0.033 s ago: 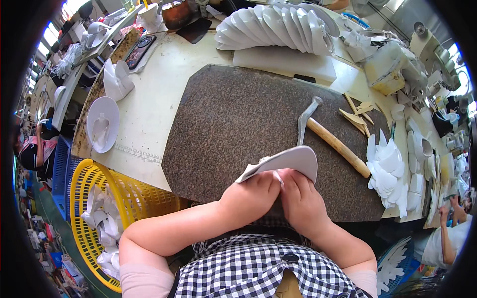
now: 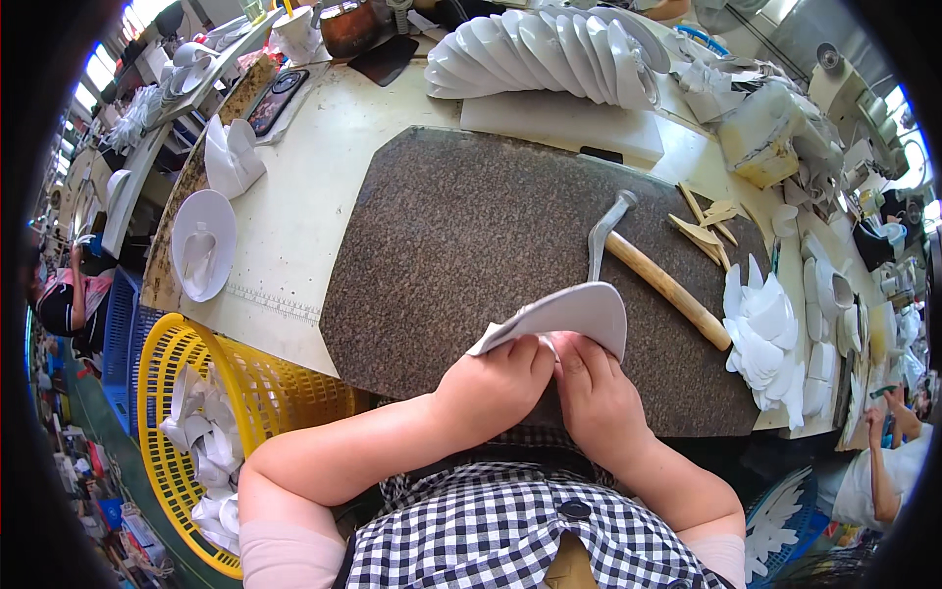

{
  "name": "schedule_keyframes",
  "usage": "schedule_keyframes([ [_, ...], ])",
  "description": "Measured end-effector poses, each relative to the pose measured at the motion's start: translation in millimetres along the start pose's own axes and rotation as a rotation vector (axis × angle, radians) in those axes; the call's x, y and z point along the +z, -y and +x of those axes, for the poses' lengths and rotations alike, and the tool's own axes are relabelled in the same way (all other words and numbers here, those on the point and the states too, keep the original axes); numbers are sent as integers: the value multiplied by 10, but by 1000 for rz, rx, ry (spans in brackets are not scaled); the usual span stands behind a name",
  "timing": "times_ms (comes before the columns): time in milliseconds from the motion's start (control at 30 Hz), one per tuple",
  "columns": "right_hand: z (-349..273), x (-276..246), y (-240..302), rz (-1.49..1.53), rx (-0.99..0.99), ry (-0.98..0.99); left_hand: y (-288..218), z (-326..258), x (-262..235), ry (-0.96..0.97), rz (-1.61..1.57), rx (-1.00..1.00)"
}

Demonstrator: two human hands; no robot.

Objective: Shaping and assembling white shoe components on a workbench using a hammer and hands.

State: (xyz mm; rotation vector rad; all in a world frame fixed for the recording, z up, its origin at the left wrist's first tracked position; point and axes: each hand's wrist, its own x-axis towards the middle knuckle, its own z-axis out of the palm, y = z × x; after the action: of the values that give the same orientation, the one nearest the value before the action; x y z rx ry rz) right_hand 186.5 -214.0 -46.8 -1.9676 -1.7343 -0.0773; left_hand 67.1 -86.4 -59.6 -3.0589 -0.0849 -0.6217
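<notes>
A white curved piece that looks like a shoe upper (image 2: 572, 309) is held between my two hands, just over the near edge of a dark stone slab (image 2: 451, 226). My left hand (image 2: 498, 385) grips its left part with curled fingers. My right hand (image 2: 601, 395) pinches the near edge at the right, fingertips close to the left hand's. The thumbs and the underside of the piece are hidden. A hammer (image 2: 667, 291) with a wooden handle and metal head lies on the slab beyond the piece.
A row of white uppers (image 2: 549, 59) stands at the back. Several wooden sticks (image 2: 708, 228) and a pile of white pieces (image 2: 763, 339) lie to the right. At left are a white oval piece (image 2: 204, 231), a phone (image 2: 278, 101) and a yellow basket (image 2: 162, 461) of white pieces.
The white piece has tilted slightly, its far edge a little higher. My left fingers have shifted slightly on it.
</notes>
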Motion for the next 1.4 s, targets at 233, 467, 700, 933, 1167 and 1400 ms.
schedule_keyframes([
  [233, 138, 43, -28, -186, 19, 38, 74, 124, -57, 25, -216, -102],
  [467, 136, 7, -140, -123, -82, -30, 115, 79, -152, 133, -308, -119],
  [700, 103, -53, -137, -175, -197, 78, 206, 0, -205, 246, -288, 34],
  [933, 108, -48, -100, -178, -218, 148, 186, -115, -134, 217, -155, 190],
  [1167, 119, -6, -35, -263, -225, 158, 349, -166, -63, 85, -188, 409],
  [1400, 144, -37, -6, -294, -287, 249, 325, -244, -89, 112, -137, 263],
])
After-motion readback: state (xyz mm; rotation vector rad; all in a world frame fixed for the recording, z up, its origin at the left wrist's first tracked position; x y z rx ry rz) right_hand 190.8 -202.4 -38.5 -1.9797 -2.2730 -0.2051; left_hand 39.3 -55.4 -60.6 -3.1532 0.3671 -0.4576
